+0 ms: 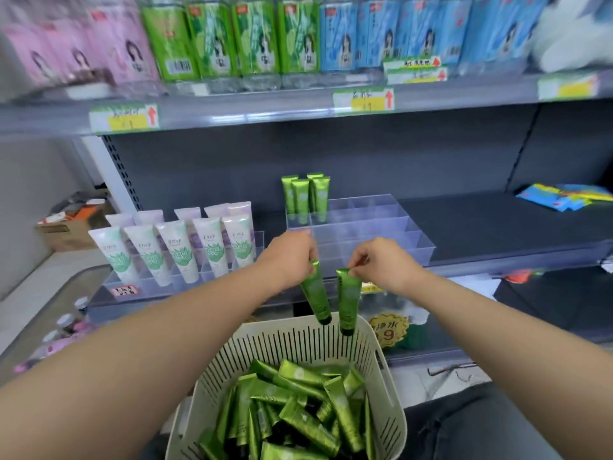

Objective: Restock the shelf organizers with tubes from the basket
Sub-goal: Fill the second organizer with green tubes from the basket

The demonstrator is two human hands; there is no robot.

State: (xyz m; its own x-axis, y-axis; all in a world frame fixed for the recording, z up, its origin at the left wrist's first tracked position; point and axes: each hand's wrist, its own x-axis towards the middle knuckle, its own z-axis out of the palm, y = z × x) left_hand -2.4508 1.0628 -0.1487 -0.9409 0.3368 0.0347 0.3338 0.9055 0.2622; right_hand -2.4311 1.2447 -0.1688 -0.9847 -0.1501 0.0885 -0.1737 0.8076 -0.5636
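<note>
L hand (292, 257) up over the basket (282, 340), fingers curled, pinching the crimped end of a green tube (316, 293). The tube hangs cap-down, tilted a bit. R hand (384, 263) just beside it, same deal: thumb & fingers pinch the crimp of a 2nd green tube (348, 300), cap-down, near vertical. The 2 tubes hang close but apart, caps about level w/ the basket's far rim. Below, a loose heap of tubes (298, 410) fills the basket.

Both hands sit right in front of the clear organiser (365, 234) on the mid shelf. A cluster of green tubes (305, 194) stands upright at its back-left, and the front rows show bare plastic. White tubes (179, 250) stand to the L, near the L wrist. The shelf edge (497, 260) runs behind the hands. Upper shelf (265, 111) is well above, so there's headroom. R of the organiser there's dark open deck out to the blue packets (564, 195).
</note>
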